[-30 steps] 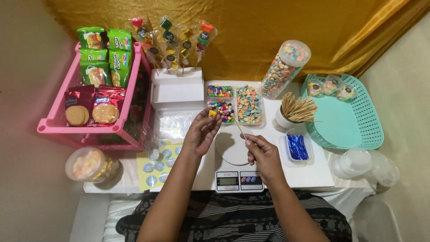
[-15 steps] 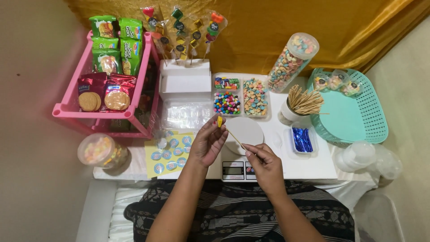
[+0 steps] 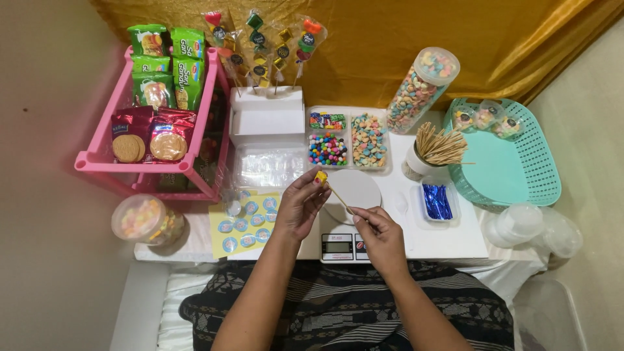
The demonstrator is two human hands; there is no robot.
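Left hand (image 3: 300,205) pinches a small yellow candy (image 3: 320,176) at its fingertips, right hand (image 3: 379,235) pinches the lower end of a thin wooden skewer (image 3: 340,199); skewer's long axis runs diagonally, up-left toward the candy, down-right into the right fingers, tip at or in the candy, can't tell if it has pierced. Candy sits just up-left of the right-hand grip, over the near edge of the round white plate (image 3: 357,185) on the digital scale (image 3: 344,244); left hand is the nearer one, touching it. Both hands closed in pinches, not spread. Beyond: compartment tray of mixed candies (image 3: 348,140), tall jar of candies (image 3: 419,88), cup of skewers (image 3: 432,153), teal basket (image 3: 533,169), small dish of blue twist ties (image 3: 437,201), sticker sheet (image 3: 244,218), pink rack (image 3: 104,159) of snack packs. Hidden: skewer's lower end inside the right fingers, candy's underside behind left fingertips; scale readout too small to make out
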